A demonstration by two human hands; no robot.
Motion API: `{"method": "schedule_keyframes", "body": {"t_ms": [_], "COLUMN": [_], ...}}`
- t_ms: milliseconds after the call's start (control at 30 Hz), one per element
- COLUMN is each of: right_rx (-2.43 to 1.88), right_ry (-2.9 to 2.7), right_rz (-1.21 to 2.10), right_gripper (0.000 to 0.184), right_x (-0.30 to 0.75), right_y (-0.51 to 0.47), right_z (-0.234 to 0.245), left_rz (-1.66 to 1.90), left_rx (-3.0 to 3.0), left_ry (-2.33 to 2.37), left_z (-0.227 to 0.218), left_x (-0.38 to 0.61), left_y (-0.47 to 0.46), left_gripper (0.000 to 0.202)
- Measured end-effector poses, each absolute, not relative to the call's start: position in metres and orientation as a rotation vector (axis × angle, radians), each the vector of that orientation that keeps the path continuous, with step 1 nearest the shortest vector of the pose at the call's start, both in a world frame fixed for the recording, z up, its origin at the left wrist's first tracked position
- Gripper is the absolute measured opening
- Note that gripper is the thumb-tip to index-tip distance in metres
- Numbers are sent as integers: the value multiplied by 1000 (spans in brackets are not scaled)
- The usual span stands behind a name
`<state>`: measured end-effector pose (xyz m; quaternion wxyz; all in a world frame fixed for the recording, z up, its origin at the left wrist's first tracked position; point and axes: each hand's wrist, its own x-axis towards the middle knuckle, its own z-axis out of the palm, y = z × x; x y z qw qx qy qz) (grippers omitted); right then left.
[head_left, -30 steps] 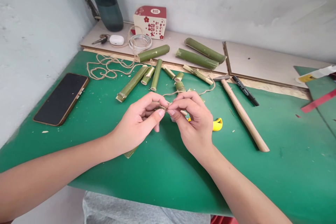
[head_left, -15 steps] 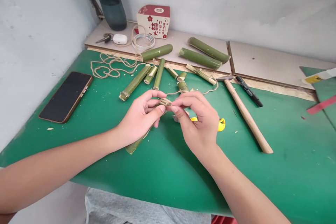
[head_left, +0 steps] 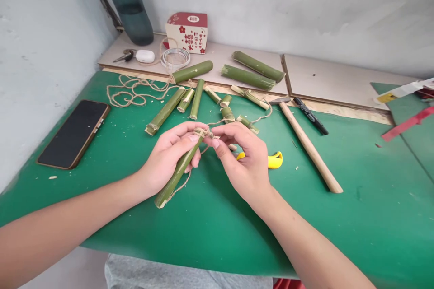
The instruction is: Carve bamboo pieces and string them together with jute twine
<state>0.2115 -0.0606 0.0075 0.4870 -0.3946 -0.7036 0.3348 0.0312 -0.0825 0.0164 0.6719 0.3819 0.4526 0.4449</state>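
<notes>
My left hand (head_left: 172, 153) is closed around a green bamboo stick (head_left: 178, 174), which slants from lower left up to its bound far end. Twine (head_left: 202, 132) is wrapped at that end. My right hand (head_left: 244, 156) pinches at the wrapped end, its thumb and forefinger closed on the twine there; exactly what lies between the fingertips is partly hidden. One loose strand of twine hangs below the stick, and another runs off to the back right. Partly behind my right hand lies a tool with yellow handles (head_left: 275, 160).
Several cut bamboo pieces (head_left: 166, 110) lie behind my hands, with two thicker ones (head_left: 249, 76) on the ledge. A hammer (head_left: 310, 146) and a black marker (head_left: 311, 116) are at right. At left are a phone (head_left: 74, 133) and loose twine (head_left: 127, 92). A bottle (head_left: 130, 9) and box (head_left: 188, 34) stand behind.
The bamboo stick has turned in my left hand, so its green length now shows on top and its twine hangs below. The view has shifted slightly to the right.
</notes>
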Motion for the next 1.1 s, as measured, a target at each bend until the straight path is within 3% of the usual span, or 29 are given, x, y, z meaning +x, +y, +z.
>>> {"method": "schedule_keyframes", "body": {"t_ms": [233,567,1100], "right_rx": [-946,-968,-874], "right_ry": [-1707,-1665,-1745], "right_rz": [826,856,626], "right_gripper": [9,9,14], "right_x": [210,208,205], "right_y": [-60,-62,-58], "right_z": [6,5,-3], "left_rz": [996,1083,933], "left_rx": [887,1110,1562], "left_ry": [1018,1006,1173], "left_z": [19,13,5], "left_x": [33,34,22], "left_y": [-84,-86,-84], "left_gripper": [32,12,16]}}
